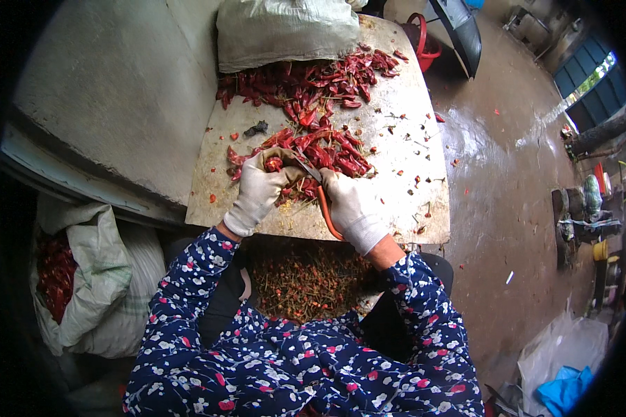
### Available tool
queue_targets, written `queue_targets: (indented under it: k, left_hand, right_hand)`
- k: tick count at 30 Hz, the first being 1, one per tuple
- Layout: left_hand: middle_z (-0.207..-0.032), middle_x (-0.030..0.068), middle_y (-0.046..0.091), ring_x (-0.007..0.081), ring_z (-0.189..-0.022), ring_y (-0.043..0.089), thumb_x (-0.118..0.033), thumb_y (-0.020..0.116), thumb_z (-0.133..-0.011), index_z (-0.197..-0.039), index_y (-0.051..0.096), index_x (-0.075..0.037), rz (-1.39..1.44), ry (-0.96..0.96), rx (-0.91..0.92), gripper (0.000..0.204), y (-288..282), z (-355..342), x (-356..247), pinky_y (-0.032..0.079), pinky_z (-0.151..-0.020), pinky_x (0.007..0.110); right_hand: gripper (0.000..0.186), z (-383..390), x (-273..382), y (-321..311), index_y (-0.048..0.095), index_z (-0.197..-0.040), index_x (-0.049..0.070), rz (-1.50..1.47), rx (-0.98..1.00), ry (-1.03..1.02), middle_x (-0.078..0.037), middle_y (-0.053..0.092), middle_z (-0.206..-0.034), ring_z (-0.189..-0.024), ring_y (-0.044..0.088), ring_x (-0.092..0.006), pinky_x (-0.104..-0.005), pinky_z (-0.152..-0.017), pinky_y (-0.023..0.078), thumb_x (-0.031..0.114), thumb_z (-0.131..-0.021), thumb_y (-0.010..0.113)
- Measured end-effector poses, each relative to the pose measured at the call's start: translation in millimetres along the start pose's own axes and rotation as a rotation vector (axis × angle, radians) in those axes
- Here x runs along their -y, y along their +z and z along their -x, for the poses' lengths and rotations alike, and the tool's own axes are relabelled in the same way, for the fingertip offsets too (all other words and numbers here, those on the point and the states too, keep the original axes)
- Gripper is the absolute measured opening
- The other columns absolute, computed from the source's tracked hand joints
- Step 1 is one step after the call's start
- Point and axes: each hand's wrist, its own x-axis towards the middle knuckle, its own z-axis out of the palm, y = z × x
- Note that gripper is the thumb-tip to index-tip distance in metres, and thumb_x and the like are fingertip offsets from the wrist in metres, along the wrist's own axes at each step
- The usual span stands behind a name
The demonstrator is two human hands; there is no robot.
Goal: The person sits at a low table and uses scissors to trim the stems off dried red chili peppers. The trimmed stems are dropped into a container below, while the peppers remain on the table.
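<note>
Both hands wear whitish work gloves and meet over the near part of a worn, pale board (407,201). My left hand (256,193) is closed on a dried red chili pepper (273,165), its fingers curled round it. In my right hand (355,206) is a pair of scissors (326,215) with orange handles. Their metal blades point left, toward the pepper and the left fingertips. Whether the blades touch the pepper, I cannot tell. A small heap of dried red chilies (344,151) lies just beyond and partly under my hands.
A larger chili pile (299,82) spills from a white woven sack (285,35) at the board's far end. Below the near edge sits a mass of cut stems (306,281). An open sack (101,271) stands left. A red basket (424,45) and black umbrella (459,35) are far right.
</note>
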Motion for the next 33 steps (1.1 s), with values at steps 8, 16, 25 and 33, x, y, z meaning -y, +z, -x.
queue_targets:
  k: [8,16,25,33]
  left_hand:
    - [-0.09,0.0097,0.072,0.0149,-0.072,0.069,-0.004,0.08,-0.084,-0.113,0.062,0.0,-0.122,-0.108,-0.047,0.034,-15,-13,-20,0.058,-0.065,0.024]
    - [-0.092,0.0063,0.068,0.0114,-0.069,0.062,-0.011,0.065,-0.093,-0.118,0.061,0.002,-0.51,-0.092,-0.217,0.029,-114,-99,-10,0.05,-0.055,0.025]
    - [-0.121,0.0222,0.07,0.0382,-0.113,0.066,-0.045,0.071,-0.082,-0.131,0.064,-0.008,-1.609,-0.17,-0.089,0.062,-112,-170,63,0.052,-0.097,0.043]
    - [-0.117,0.0205,0.071,0.0375,-0.111,0.067,-0.044,0.076,-0.08,-0.122,0.071,-0.012,-1.698,-0.199,0.092,0.053,-103,-179,81,0.053,-0.094,0.044]
  right_hand:
    - [0.013,-3,-4,-9,0.064,-0.103,0.003,-0.538,-0.04,0.48,-0.016,0.068,-0.078,-0.069,0.068,-0.024,-0.0352,-0.062,0.053,0.014,-0.098,0.063]
    - [0.022,-5,-15,4,0.061,-0.118,0.001,-0.872,-0.009,0.571,-0.007,0.066,-0.091,-0.078,0.059,-0.0119,-0.0271,-0.072,0.051,0.01,-0.098,0.064]
    - [0.026,-7,-26,8,0.062,-0.119,-0.001,-0.837,-0.06,0.616,-0.009,0.068,-0.093,-0.083,0.063,-0.0145,-0.0277,-0.078,0.053,0.011,-0.097,0.065]
    - [0.02,-8,-26,21,0.061,-0.118,0.001,-0.789,-0.021,0.523,-0.005,0.063,-0.091,-0.08,0.057,-0.0093,-0.0248,-0.072,0.051,0.003,-0.098,0.061]
